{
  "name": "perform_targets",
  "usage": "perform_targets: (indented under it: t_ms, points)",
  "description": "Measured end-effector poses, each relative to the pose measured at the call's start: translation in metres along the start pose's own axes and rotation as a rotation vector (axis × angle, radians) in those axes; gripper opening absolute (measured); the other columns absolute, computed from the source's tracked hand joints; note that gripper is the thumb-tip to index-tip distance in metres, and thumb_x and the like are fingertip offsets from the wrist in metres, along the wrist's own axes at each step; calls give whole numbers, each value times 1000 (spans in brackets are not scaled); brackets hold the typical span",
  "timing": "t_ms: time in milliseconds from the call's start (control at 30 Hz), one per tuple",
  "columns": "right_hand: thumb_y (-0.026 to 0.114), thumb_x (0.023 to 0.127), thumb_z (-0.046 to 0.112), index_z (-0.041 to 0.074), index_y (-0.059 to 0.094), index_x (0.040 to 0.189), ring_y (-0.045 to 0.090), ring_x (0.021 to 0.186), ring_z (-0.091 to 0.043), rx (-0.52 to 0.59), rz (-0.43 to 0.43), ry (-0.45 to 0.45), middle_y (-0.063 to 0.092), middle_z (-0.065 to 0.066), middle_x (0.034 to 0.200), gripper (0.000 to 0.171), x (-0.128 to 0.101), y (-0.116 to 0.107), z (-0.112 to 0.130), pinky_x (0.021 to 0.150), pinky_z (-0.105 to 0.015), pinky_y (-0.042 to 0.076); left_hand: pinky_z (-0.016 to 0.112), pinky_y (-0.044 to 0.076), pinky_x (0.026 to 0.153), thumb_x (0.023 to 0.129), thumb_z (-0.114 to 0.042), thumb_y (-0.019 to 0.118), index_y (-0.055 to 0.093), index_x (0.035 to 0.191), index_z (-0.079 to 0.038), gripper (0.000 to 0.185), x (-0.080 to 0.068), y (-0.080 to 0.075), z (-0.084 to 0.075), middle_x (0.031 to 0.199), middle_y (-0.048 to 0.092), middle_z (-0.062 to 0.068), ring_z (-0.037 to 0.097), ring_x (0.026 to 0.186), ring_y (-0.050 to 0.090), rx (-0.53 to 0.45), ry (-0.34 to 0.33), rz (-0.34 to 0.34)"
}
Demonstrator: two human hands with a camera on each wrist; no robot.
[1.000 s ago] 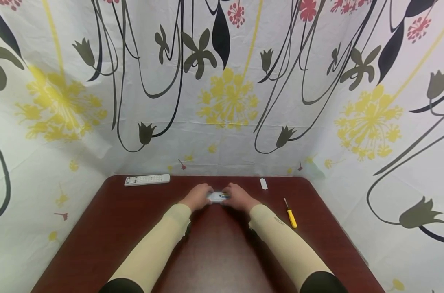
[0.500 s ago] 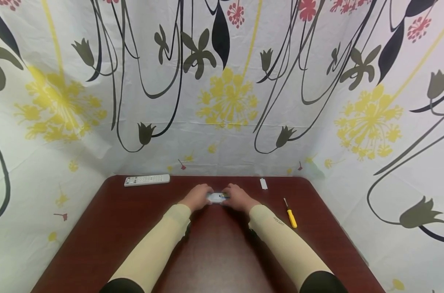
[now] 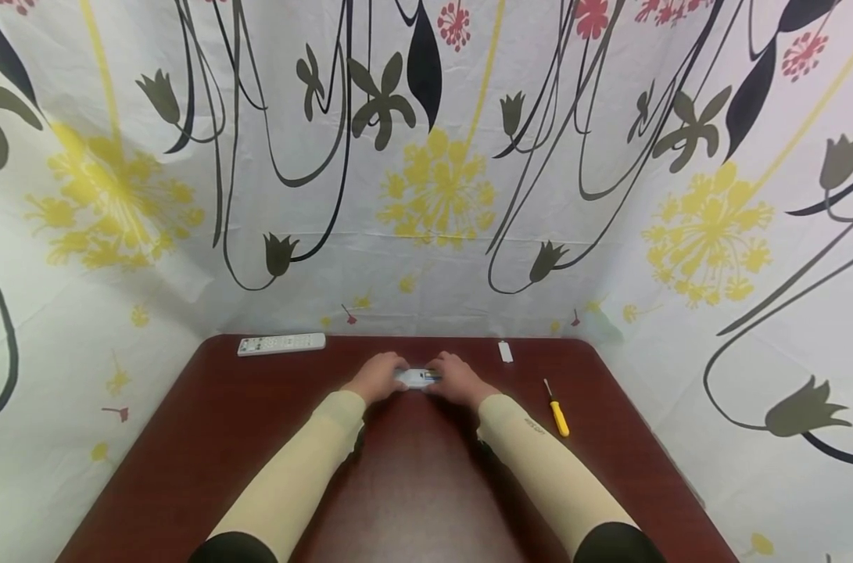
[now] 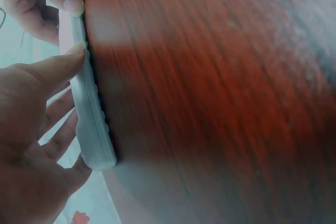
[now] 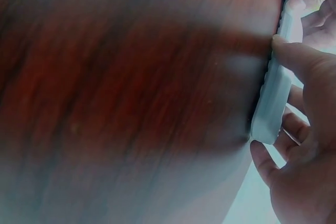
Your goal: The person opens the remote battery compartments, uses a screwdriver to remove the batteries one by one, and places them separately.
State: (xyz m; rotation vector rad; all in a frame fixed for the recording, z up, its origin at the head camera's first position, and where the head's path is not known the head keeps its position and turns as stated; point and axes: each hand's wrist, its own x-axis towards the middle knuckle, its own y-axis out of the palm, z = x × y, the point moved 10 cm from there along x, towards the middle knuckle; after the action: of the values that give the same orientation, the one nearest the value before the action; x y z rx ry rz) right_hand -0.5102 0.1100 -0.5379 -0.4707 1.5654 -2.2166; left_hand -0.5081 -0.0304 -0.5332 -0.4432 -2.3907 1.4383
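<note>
A white remote control (image 3: 413,380) lies button side down on the dark red table, its back facing up. Near its right end, a coloured battery (image 3: 432,375) shows in the uncovered compartment, partly hidden by fingers. My left hand (image 3: 378,378) grips the left end, thumb along the near edge and fingers on the far side. At the other end my right hand (image 3: 461,380) holds it the same way. The left wrist view shows the remote's side (image 4: 93,116) with its button edges against the tabletop; in the right wrist view the thumb presses the near side (image 5: 270,103).
A second white remote control (image 3: 281,344) lies at the back left of the table (image 3: 426,477). A small white battery cover (image 3: 506,352) is at the back right. A yellow-handled screwdriver (image 3: 557,411) lies right of my right arm. Patterned curtain (image 3: 426,281) borders the table's back and sides.
</note>
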Motion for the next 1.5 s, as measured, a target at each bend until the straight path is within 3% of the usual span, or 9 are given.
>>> perform_targets:
  t_ms: [433,800,1033,1100,1200,1500]
  points:
    - [87,97,35,5,74,138,61,111,-28,29,-35,43,63,-10,124,52,1,1,-9,99,-47,54,48,51,112,96,-18,90,79,127,-8,35,2,2,5,124,73,9,30,119,66,-25,0,-19]
    - [87,96,49,8,72,140,60,115,-29,22,-81,108,63,-9,130,62,-14,-12,-26,104,-52,53,48,52,112,95,-19,91,79,126,-7,35,1,0,2,122,73,9,29,118,66,-15,-8,-22]
    - [84,98,50,4,69,142,62,121,-33,31,-109,146,64,-13,134,66,-40,-34,-34,107,-55,53,47,50,114,95,-18,91,78,127,-7,36,-2,-2,1,125,73,10,30,121,65,-26,-31,-15]
    - [83,99,50,2,67,145,62,127,-36,45,-110,168,63,-16,139,68,-51,-40,-37,111,-57,51,47,50,114,96,-21,91,78,128,-7,37,3,4,8,125,73,9,30,122,65,-31,2,-25]
    - [82,100,50,0,64,147,61,131,-40,54,-117,198,62,-19,143,72,-67,-52,-42,112,-59,50,47,50,114,97,-22,90,78,129,-7,37,2,4,7,126,73,10,30,123,65,-31,-1,-18]
    - [76,100,62,-1,57,154,46,148,-53,47,-159,324,47,-32,162,86,-113,-80,-68,116,-72,41,47,51,113,97,-19,89,77,128,-7,35,-1,1,2,126,72,10,30,121,65,-18,-27,5]
